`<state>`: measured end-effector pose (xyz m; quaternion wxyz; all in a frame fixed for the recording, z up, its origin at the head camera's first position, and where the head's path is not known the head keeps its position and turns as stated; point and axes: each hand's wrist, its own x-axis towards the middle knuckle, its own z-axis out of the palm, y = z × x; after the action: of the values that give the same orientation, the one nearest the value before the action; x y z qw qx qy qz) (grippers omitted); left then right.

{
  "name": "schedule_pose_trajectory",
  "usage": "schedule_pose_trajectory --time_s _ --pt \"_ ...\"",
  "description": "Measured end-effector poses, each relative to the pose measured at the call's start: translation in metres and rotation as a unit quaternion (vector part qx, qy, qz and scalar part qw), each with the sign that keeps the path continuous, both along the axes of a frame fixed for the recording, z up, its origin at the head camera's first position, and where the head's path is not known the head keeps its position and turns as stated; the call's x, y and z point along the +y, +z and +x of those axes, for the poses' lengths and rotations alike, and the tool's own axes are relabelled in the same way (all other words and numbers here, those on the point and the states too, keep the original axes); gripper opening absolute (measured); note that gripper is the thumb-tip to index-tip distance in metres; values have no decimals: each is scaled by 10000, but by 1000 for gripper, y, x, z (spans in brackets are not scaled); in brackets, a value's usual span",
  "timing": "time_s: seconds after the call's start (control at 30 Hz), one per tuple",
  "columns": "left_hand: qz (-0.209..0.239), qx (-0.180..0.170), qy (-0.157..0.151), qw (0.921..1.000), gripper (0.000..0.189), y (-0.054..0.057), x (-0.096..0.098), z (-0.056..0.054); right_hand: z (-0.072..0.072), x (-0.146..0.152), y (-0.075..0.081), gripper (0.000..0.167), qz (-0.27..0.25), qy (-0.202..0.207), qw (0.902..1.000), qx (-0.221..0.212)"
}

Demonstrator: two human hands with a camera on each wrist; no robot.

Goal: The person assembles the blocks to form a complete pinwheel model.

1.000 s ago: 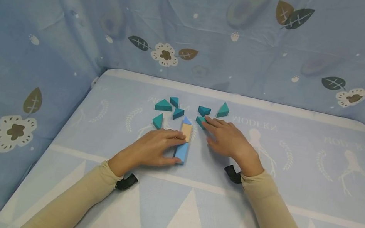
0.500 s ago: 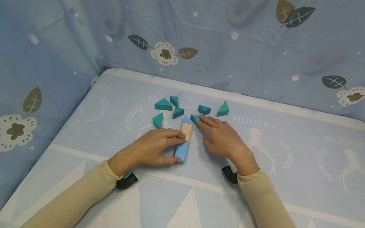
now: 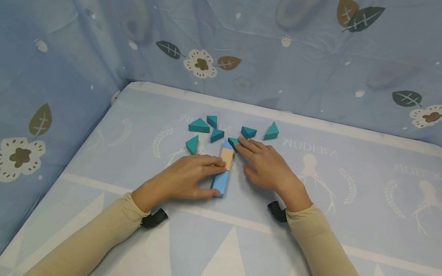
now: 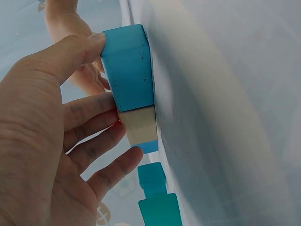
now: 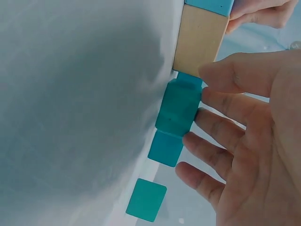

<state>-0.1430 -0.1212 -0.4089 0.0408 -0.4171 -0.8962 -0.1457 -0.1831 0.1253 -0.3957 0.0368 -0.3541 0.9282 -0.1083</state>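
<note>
A light blue block [image 3: 219,184], a natural wood block [image 3: 226,156] and a small blue triangle [image 3: 226,144] lie end to end in a row on the table. My left hand [image 3: 181,177] rests along the row's left side, its thumb touching the near end of the blue block and its fingertips at the wood block [image 4: 138,126]. At the row's far end, right beside the small triangle, lies a teal triangular block [image 3: 232,142]. The extended fingers of my right hand [image 3: 270,166] touch this teal block [image 5: 178,108], partly covering it in the head view.
Left of the row's far end lie several more triangular blocks, among them a large teal one [image 3: 199,126] and a dark teal one [image 3: 217,136]. Behind my right hand are a dark teal block [image 3: 248,133] and a teal one [image 3: 272,132]. A patterned curtain [image 3: 236,31] hangs behind the table.
My right hand has slid the teal triangular block leftward across the table, up to the far end of the row. My left hand has stayed at the row.
</note>
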Motion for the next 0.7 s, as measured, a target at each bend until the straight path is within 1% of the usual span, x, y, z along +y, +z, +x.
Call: schedule_pose_trajectory --time_s 0.23,0.7 --pt "-17 10 -10 10000 59 0 0 0 0 -2 -2 62 -25 22 10000 33" --pt "87 82 -20 9999 58 -1 0 0 0 -3 -4 60 -166 117 9998 82"
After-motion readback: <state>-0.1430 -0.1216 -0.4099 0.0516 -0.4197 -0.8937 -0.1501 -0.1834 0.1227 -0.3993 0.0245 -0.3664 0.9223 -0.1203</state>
